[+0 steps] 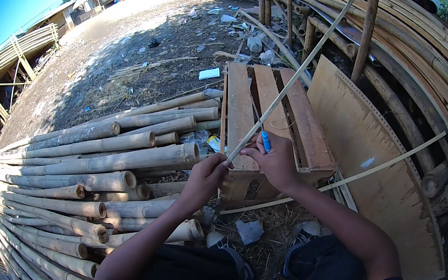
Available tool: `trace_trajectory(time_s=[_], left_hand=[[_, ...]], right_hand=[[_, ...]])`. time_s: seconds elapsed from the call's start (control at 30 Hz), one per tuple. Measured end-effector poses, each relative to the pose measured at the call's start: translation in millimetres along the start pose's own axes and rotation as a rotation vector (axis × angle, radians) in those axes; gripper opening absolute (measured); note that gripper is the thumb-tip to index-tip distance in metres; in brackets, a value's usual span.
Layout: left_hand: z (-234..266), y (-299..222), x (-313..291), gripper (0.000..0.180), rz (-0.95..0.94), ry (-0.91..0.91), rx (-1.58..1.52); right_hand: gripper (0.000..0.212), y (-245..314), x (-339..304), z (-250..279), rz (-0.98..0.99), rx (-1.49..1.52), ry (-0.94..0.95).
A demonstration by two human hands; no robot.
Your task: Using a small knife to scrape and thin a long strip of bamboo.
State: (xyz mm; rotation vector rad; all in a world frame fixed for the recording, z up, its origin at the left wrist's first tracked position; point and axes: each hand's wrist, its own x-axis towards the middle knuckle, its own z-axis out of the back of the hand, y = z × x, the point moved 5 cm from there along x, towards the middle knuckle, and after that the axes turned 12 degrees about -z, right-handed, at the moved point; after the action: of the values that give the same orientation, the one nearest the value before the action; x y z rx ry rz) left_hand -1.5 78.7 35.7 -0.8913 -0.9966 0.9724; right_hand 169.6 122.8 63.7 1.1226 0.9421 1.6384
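Note:
A long, thin bamboo strip (pixel 310 59) slants up and away from my hands toward the top of the view. My left hand (pixel 206 179) is closed around its near end. Just above it, my right hand (pixel 275 160) is closed on a slim blue-handled tool (pixel 265 141), its fingers also against the strip. The tool's working end is hidden, so its kind cannot be told. Both hands are over the near end of a wooden slatted crate (pixel 239 98).
Bamboo poles (pixel 103 181) are piled at left. A plywood sheet (pixel 341 104) leans at right, with another thin strip (pixel 384 167) crossing it. Stacked long bamboo (pixel 420 46) stands behind upright posts. Litter covers the ground beyond the crate; a pale stone chunk (pixel 249 231) sits between my feet.

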Motion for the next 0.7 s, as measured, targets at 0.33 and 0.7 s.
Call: trace_trajectory(time_s=[0.33, 0.7], left_hand=[[0.1, 7.4, 0.6, 0.02, 0.017, 0.016, -0.119], [5.2, -6.4, -0.6, 0.017, -0.082, -0.012, 0.142]], right_hand=[[0.024, -11.7, 3.2, 6.0, -0.009, 0.117, 0.016], [0.016, 10.1, 0.1, 16.9, 0.097, -0.027, -0.071]])
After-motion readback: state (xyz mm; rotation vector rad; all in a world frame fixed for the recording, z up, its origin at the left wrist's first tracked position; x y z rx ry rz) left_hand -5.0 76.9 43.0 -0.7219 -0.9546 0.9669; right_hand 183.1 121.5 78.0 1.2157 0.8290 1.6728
